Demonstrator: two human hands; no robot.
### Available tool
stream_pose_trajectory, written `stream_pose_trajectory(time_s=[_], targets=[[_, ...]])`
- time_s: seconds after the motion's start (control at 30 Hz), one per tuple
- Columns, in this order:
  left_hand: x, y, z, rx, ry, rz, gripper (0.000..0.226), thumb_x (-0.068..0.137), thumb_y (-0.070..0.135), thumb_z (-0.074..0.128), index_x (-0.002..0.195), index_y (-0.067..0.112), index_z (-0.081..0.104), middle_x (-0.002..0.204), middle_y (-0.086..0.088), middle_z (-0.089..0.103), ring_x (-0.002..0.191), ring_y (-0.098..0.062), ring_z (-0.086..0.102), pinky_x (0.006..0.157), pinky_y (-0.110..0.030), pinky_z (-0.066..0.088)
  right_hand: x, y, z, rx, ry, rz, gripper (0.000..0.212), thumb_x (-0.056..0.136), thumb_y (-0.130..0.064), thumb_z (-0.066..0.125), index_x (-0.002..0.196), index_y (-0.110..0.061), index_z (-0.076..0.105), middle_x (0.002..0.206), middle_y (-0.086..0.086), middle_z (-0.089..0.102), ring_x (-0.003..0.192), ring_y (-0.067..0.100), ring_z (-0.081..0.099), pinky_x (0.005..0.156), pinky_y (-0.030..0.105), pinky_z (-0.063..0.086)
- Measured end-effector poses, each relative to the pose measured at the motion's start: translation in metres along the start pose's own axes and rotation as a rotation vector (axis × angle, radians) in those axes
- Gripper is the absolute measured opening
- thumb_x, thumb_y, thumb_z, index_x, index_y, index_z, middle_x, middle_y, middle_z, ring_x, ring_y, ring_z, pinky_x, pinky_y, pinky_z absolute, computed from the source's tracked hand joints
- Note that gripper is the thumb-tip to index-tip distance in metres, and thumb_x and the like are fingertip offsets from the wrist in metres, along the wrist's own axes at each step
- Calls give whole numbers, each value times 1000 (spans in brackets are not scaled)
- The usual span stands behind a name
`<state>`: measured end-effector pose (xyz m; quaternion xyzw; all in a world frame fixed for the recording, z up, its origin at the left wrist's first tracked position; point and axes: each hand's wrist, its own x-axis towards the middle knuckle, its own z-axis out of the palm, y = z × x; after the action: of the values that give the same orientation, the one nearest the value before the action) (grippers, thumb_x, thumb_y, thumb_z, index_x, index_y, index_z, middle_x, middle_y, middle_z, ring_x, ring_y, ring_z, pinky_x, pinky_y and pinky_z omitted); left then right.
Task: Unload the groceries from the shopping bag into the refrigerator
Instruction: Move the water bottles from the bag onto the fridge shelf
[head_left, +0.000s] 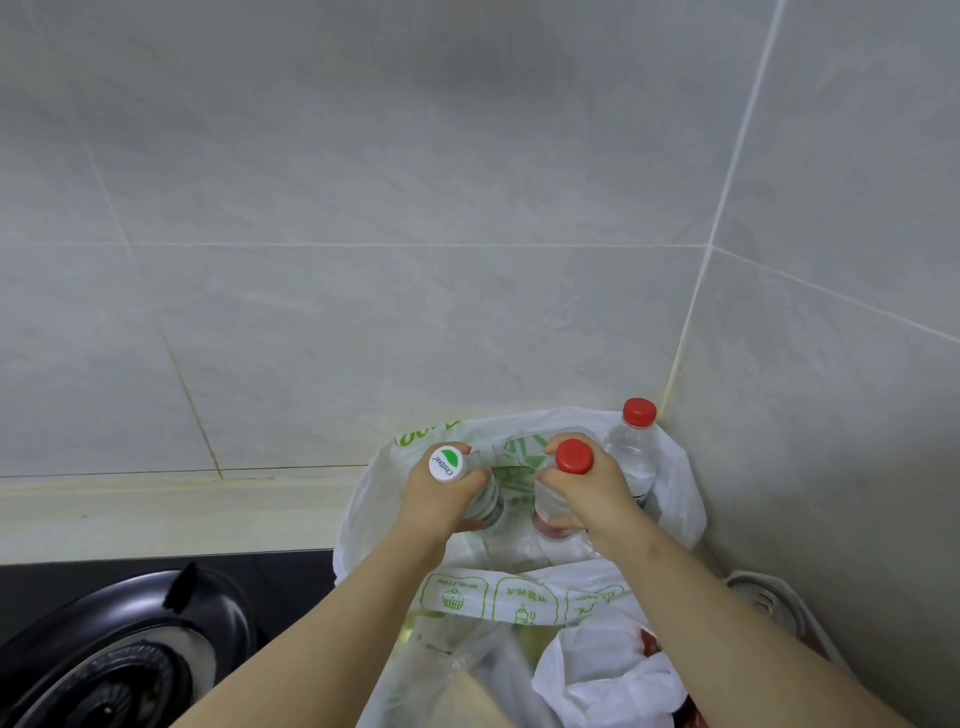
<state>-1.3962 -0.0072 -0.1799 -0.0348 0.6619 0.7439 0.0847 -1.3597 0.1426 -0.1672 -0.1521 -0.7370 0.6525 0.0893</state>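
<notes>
Two bottles stand above the shopping bag: left hand grips the white-capped bottle, right hand the red-capped bottle.

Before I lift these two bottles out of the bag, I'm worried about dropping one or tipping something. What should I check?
1. Left hand grips the white-capped bottle: ok.
2. Right hand grips the red-capped bottle: ok.
3. Caps on both bottles: ok.
4. Shopping bag mouth open above them: ok.
5. Spare bottle upright: ok; clear of the right hand: cannot tell, it stands just behind.
6. Way to the refrigerator: cannot tell, not in view.
</notes>
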Motion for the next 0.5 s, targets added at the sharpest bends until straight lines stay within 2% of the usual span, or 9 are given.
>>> stream_pose_trajectory(time_s=[0.1,0.2,0.3,0.4,0.5], targets=[[-10,8,-5,-36,5,36,24,78,2,69,92,19,60,93,-13,59,89,-32,62,62,-41,59,-12,-11,-2,54,1,-26,27,80,3,59,82,-24,58,80,-2,55,83,20,55,77,60,53],[-25,26,-9,-51,10,101,25,78,3,69,92,21,61,92,-10,60,88,-29,61,71,-49,58,-32,-32,-3,102,18,-101,26,80,5,59,83,-20,59,80,-3,53,83,19,54,77,60,53],[-46,46,-17,-53,37,179,27,75,6,72,93,23,62,87,-6,62,84,-28,63,77,-56,55,-59,-56,-3,162,39,-197,25,80,7,60,84,-17,58,77,-5,51,75,15,53,78,60,51],[-72,66,-30,-73,77,249,32,67,11,75,94,23,63,85,-6,64,86,-30,65,78,-56,55,-87,-78,0,236,31,-272,24,81,9,59,85,-14,58,76,-9,48,72,11,50,78,58,53],[-100,84,-46,-117,114,336,26,78,2,69,93,22,62,83,-4,61,79,-23,62,74,-52,57,-113,-94,6,277,18,-350,25,80,8,60,82,-16,58,76,-13,48,79,13,50,76,52,56]])
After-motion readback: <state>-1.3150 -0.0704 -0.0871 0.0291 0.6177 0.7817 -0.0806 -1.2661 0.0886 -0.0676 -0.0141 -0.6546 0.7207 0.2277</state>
